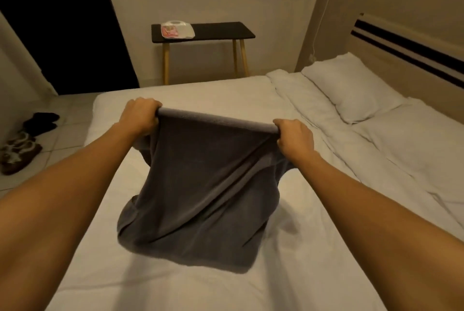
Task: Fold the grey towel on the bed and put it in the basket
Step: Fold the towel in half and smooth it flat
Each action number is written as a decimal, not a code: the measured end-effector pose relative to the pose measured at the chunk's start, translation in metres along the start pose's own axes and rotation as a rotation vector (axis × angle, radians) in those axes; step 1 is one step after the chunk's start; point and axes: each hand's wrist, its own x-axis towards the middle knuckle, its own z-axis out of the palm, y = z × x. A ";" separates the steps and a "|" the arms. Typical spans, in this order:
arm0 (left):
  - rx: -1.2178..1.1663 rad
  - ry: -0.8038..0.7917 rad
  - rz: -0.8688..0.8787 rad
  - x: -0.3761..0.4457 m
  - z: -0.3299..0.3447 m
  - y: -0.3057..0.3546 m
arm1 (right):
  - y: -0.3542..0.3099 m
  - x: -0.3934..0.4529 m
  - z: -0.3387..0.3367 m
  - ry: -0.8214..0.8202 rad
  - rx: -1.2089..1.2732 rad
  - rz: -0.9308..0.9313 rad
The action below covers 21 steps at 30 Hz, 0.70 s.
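The left hand point(140, 116) and the right hand point(293, 136) each grip one end of the upper edge of the grey towel point(198, 197), fingers curled over the cloth and thumbs hidden behind it. Between the two fists the edge is pulled into a nearly straight, taut line that slopes a little down towards the right hand. This line looks like a fold rather than a hem, since a second layer shows bunched under each fist, though that cannot be told for sure.

Below the grip the towel hangs in soft diagonal creases and sags towards the person, and its lower end lies crumpled on the bed point(175, 290). It seems limp and thick, light enough for fingers alone, and not slippery. It has no stiffness of its own, so it probably keeps shape only where it is held or laid flat. The corners or fold ends, where the hands now are, appear the best places to hold it.

Its long axis runs from the held edge down to the near end on the sheet, roughly away from the person.

Beyond the grip stand a pillow point(351, 89) to the right and a small dark table point(221, 30). No basket is in view.
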 end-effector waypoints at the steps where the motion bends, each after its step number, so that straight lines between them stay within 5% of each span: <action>1: -0.003 0.032 -0.008 0.001 -0.012 -0.001 | -0.001 0.007 -0.011 0.029 -0.029 -0.030; 6: 0.120 0.189 -0.049 -0.006 -0.043 0.012 | 0.012 0.035 -0.036 0.220 -0.129 -0.184; 9: 0.056 0.193 -0.079 -0.034 -0.032 0.031 | 0.037 0.036 -0.020 0.201 -0.078 -0.221; 21: -0.122 -0.200 -0.318 -0.162 0.173 0.118 | 0.151 -0.024 0.162 -0.343 -0.011 -0.360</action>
